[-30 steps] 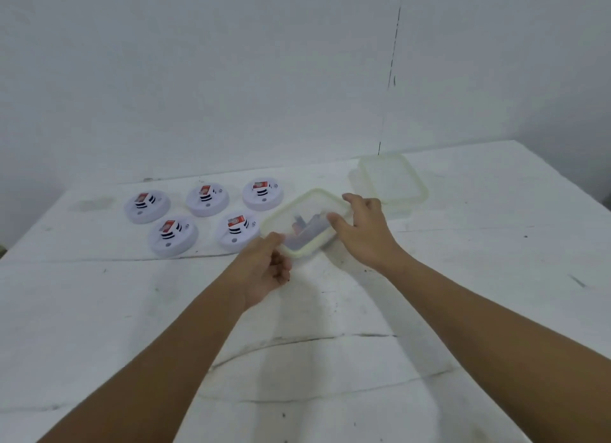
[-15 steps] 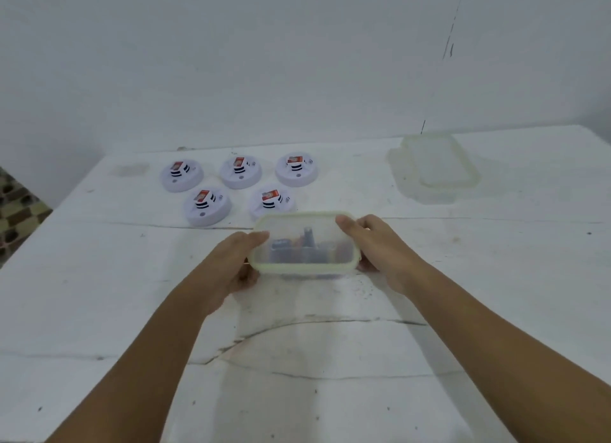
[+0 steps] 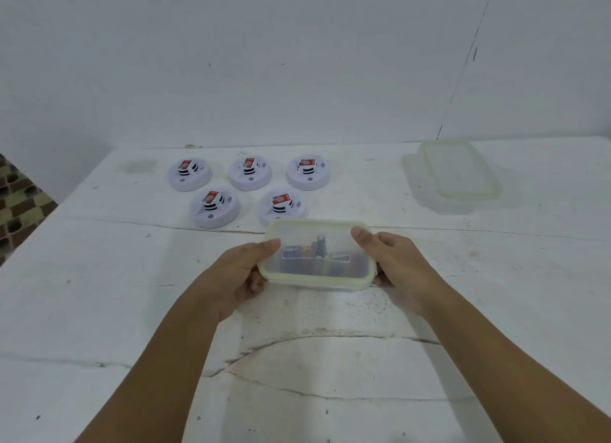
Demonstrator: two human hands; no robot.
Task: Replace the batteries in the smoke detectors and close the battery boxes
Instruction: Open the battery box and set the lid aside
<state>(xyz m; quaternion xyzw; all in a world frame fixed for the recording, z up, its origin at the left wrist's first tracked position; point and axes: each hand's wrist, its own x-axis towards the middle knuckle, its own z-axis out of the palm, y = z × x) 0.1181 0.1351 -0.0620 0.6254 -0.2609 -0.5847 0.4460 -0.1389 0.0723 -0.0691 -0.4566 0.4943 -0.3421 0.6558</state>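
A clear plastic battery box (image 3: pixel 317 255) with a pale green rim and lid sits in front of me on the white table, several batteries (image 3: pixel 314 252) showing dimly through it. My left hand (image 3: pixel 238 274) grips its left end, thumb on the lid. My right hand (image 3: pixel 393 264) grips its right end the same way. Behind the box lie several round white smoke detectors (image 3: pixel 249 173), each with a red-labelled battery (image 3: pixel 280 199) on top; the nearest detector (image 3: pixel 281 208) is partly hidden by the box.
A second clear plastic container (image 3: pixel 459 174) sits at the back right of the table (image 3: pixel 99 294). A white wall rises right behind the table. The table's left edge drops to a patterned floor (image 3: pixel 16 204).
Both hands have drawn the battery box toward me, away from the detectors, and turned it square to me. My left hand now holds its left end.
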